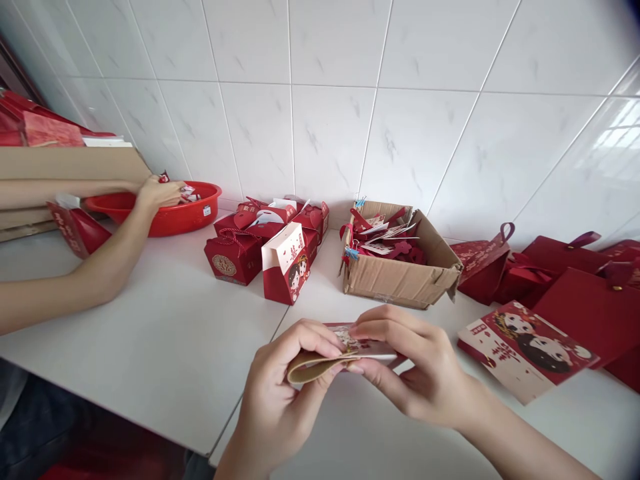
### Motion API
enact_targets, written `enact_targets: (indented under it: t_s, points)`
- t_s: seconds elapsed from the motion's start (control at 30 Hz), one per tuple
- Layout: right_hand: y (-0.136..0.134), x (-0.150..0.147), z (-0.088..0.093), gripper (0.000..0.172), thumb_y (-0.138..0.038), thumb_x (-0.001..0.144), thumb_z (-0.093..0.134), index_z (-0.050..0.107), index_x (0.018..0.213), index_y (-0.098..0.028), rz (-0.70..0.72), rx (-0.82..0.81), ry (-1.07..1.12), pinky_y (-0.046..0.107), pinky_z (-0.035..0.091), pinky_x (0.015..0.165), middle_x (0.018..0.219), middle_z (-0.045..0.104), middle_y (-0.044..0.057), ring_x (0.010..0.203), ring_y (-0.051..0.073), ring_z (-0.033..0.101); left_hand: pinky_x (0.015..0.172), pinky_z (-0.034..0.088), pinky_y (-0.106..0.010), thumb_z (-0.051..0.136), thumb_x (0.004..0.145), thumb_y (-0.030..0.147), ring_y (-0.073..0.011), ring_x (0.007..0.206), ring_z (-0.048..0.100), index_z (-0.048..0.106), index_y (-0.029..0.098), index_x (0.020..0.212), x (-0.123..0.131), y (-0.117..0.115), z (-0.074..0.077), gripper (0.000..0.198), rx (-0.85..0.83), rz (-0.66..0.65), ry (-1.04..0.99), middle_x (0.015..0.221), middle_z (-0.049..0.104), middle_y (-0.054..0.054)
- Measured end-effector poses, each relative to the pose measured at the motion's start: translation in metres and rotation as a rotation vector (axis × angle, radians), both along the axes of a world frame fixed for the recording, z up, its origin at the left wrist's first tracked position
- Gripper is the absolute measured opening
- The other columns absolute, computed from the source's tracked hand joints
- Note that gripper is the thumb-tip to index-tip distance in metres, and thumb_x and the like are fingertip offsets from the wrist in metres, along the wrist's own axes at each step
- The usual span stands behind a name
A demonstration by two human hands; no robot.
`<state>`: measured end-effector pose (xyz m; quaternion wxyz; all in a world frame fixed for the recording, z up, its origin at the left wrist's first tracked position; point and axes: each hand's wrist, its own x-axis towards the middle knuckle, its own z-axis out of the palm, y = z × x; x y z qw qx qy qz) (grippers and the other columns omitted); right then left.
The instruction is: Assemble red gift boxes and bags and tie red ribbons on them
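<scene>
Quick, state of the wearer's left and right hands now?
Left hand: closed, holding the printed carton by its bent brown end.
Right hand: closed, holding the same carton's other end.

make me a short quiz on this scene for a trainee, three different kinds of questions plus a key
1. What are the left hand and right hand holding together?

2. True or false: another person's hand is over the red basin.

3. What stands on the table between the basin and the open cardboard box?
a) a green bottle
b) a group of red boxes
c) a white kettle

Key:
1. A printed piece of folded card, its brown inner side curving open at the left hand
2. True
3. b
</scene>
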<state>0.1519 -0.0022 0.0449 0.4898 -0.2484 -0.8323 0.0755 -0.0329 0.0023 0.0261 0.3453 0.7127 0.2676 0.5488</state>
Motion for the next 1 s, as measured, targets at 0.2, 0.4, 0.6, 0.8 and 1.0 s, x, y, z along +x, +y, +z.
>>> enact_targets:
  t_s: [0.2,0.4,0.6,0.8,1.0]
  points:
    - [0.0022,0.0004,0.0023,0.019,-0.012,0.083,0.067,0.065,0.102,-0.012,0.063,-0.072,0.028,0.026,0.058,0.066,0.088,0.068,0.010,0.078,0.015,0.066,0.075,0.056,-0.026,0.060,0.085,0.008,-0.0165,0.083,0.068,0.058,0.021,0.081,-0.0010,-0.0008,0.0007,0.013,-0.009,-0.006,-0.011,0.080,0.067,-0.001]
    - [0.0028,0.0003,-0.0012,0.017,-0.013,0.082,0.068,0.066,0.098,-0.010,0.048,-0.102,0.027,0.025,0.056,0.066,0.084,0.066,0.011,0.075,0.015,0.064,0.076,0.054,-0.027,0.058,0.087,0.008,-0.0153,0.081,0.064,0.057,0.021,0.083,-0.0019,0.0005,-0.0017,0.013,-0.001,-0.033,-0.009,0.079,0.063,-0.001]
    - [0.0013,-0.0011,-0.0027,0.014,-0.009,0.081,0.065,0.065,0.095,-0.008,0.040,-0.080,0.033,0.025,0.054,0.064,0.081,0.064,0.012,0.072,0.015,0.062,0.078,0.052,-0.023,0.058,0.088,0.008,-0.0130,0.083,0.062,0.055,0.022,0.085,-0.0011,0.0026,-0.0062,0.015,0.008,-0.048,-0.008,0.080,0.061,0.002]
    - [-0.0004,-0.0040,-0.0057,0.013,-0.007,0.080,0.063,0.065,0.093,-0.007,0.034,-0.077,0.059,0.027,0.053,0.063,0.080,0.064,0.013,0.072,0.016,0.061,0.078,0.053,-0.018,0.058,0.088,0.009,-0.0115,0.088,0.064,0.055,0.024,0.088,0.0000,0.0003,-0.0054,0.015,-0.013,-0.039,-0.008,0.083,0.061,0.002]
    - [-0.0016,-0.0077,-0.0072,0.009,-0.013,0.080,0.066,0.066,0.088,-0.010,-0.006,-0.286,0.143,0.026,0.052,0.061,0.081,0.064,0.010,0.071,0.016,0.063,0.076,0.053,-0.021,0.057,0.088,0.009,-0.0129,0.087,0.063,0.055,0.024,0.087,-0.0011,0.0024,-0.0079,0.015,0.012,-0.009,-0.001,0.083,0.060,0.002]
